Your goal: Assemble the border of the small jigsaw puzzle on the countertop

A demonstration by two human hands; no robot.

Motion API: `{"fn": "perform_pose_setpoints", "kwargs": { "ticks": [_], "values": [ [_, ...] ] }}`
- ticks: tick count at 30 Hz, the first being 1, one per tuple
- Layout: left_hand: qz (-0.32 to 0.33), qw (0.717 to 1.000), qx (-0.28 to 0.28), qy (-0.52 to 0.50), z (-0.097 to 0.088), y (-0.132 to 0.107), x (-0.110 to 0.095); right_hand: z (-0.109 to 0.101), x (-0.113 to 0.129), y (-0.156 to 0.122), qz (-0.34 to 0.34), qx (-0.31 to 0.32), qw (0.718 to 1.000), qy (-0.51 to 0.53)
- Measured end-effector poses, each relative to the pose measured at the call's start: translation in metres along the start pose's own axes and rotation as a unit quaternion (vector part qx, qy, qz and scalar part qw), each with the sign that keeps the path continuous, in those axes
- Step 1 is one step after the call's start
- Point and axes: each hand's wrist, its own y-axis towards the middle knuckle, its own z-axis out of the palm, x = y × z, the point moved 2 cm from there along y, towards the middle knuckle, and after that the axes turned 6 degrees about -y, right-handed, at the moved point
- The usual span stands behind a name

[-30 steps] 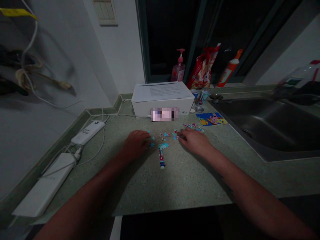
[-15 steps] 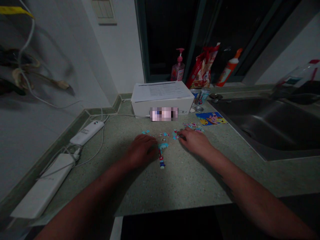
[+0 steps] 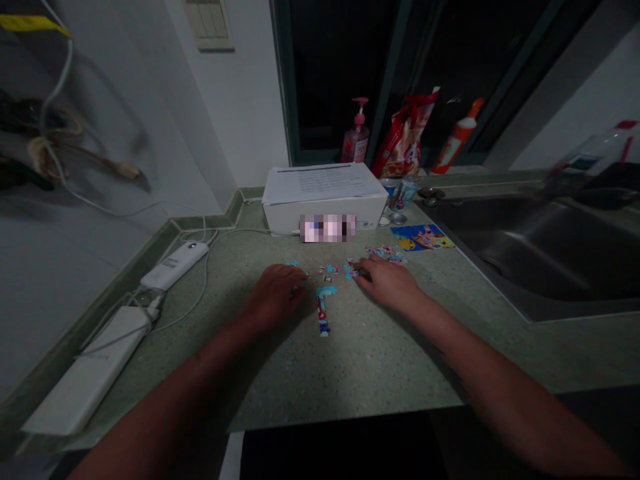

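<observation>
Small jigsaw pieces (image 3: 331, 269) lie scattered on the green speckled countertop (image 3: 350, 360). A joined strip of pieces (image 3: 323, 311) lies between my hands. My left hand (image 3: 273, 295) rests palm down just left of the strip, fingers curled over some loose pieces. My right hand (image 3: 387, 283) lies to the right, fingertips pinched at a piece near the scattered group. More loose pieces (image 3: 387, 253) sit beyond my right hand. What each hand grips is too small and dim to name.
A white box (image 3: 325, 197) stands behind the pieces. A colourful picture card (image 3: 423, 237) lies by the steel sink (image 3: 540, 253). Bottles (image 3: 356, 137) and a red bag (image 3: 406, 137) line the window sill. White power strips (image 3: 173, 265) and cables sit at the left.
My left hand drew back toward the joined strip half a second ago and has now shifted slightly forward and left again. My right hand has barely moved.
</observation>
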Motion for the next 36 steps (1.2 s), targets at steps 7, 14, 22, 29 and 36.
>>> {"fn": "perform_pose_setpoints", "kwargs": {
  "ticks": [7, 14, 22, 29, 36],
  "values": [
    [-0.014, 1.0, -0.011, 0.0, -0.001, 0.0, 0.004, 0.004, -0.002, 0.001, -0.004, -0.017, 1.0, -0.002],
    [-0.024, 1.0, -0.014, 0.0, 0.0, 0.0, 0.005, 0.005, -0.004, 0.001, -0.001, -0.009, 1.0, -0.004],
    [-0.021, 1.0, -0.011, 0.001, 0.002, 0.0, 0.006, 0.003, 0.001, 0.014, 0.01, -0.06, 0.998, 0.011],
    [-0.029, 0.999, -0.014, 0.001, 0.0, 0.0, 0.004, 0.007, 0.007, 0.021, -0.011, -0.055, 0.998, -0.006],
    [-0.034, 0.999, -0.016, 0.006, -0.001, 0.001, 0.006, 0.009, 0.005, 0.01, -0.041, -0.06, 0.997, 0.01]
  ]
}}
